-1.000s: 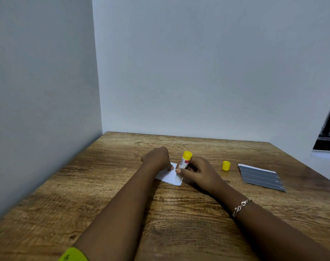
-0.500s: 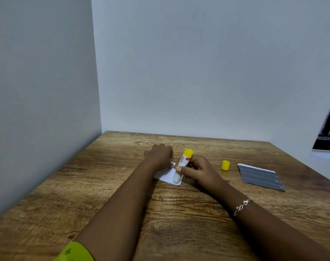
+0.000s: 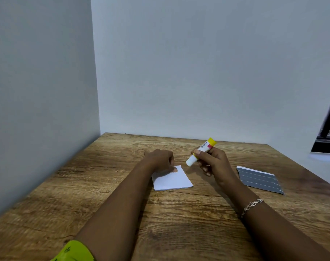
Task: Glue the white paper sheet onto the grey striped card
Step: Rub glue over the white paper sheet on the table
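White paper sheet [image 3: 171, 178] not yet on the grey striped card [image 3: 258, 179]; both lie flat and apart on the wooden worktop [image 3: 103, 194].
On the sheet's far left corner the left hand [image 3: 160, 161] rests bent fingers, pinning or pinching, I cannot tell. Just right of the sheet, the right hand [image 3: 213, 162] wraps its fingers round a glue stick [image 3: 200, 152], tip down, clear of the paper. Well right of the sheet lies the card. No glue shows; joining and pressing remain.

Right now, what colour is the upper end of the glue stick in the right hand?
Yellow. The glue stick shows it clearly in the head view.
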`<state>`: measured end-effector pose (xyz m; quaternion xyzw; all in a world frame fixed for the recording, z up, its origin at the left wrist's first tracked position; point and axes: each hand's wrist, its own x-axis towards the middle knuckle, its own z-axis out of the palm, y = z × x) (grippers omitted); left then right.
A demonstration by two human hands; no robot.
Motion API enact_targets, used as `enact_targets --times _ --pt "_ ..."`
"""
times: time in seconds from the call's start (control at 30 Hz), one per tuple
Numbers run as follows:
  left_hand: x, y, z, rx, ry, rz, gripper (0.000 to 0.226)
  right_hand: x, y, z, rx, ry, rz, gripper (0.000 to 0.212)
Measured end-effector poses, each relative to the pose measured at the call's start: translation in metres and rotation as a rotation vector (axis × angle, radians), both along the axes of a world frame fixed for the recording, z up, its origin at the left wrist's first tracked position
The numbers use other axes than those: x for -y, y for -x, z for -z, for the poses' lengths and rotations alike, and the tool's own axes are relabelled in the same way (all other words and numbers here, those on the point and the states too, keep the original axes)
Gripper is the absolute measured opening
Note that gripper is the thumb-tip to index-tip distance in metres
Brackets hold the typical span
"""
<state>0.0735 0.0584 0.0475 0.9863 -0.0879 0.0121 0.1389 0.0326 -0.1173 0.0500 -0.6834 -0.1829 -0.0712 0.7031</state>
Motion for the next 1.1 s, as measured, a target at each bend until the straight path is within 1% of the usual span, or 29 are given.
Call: enact_targets --times 0.17,0.27,0.37,0.5,0.67,0.77,1.1 --pt "0.002 0.002 0.002 -0.010 -0.032 -0.038 0.027 0.000 0.000 -0.001 -0.009 0.010 0.021 0.018" --pt "0.004 0.002 0.001 -0.030 -0.043 -0.087 0.037 0.001 -0.001 0.000 -0.018 0.031 0.043 0.021" --pt "0.006 0.002 0.001 -0.037 -0.072 -0.144 0.040 0.000 -0.002 0.003 -0.035 0.063 0.069 0.022" --pt "0.008 0.003 0.001 -0.028 -0.059 -0.162 0.039 0.002 -0.002 0.006 -0.049 0.170 0.117 0.015" --pt "0.013 0.006 0.000 0.036 -0.041 -0.101 0.027 0.009 0.000 0.010 -0.032 0.293 0.177 0.020" --pt "0.014 0.006 0.001 0.031 -0.049 -0.099 0.029 0.011 0.001 0.013 -0.007 0.402 0.205 0.020" --pt "0.012 0.007 0.001 -0.013 -0.030 -0.109 0.035 0.015 0.007 0.017 0.036 0.528 0.191 0.021"
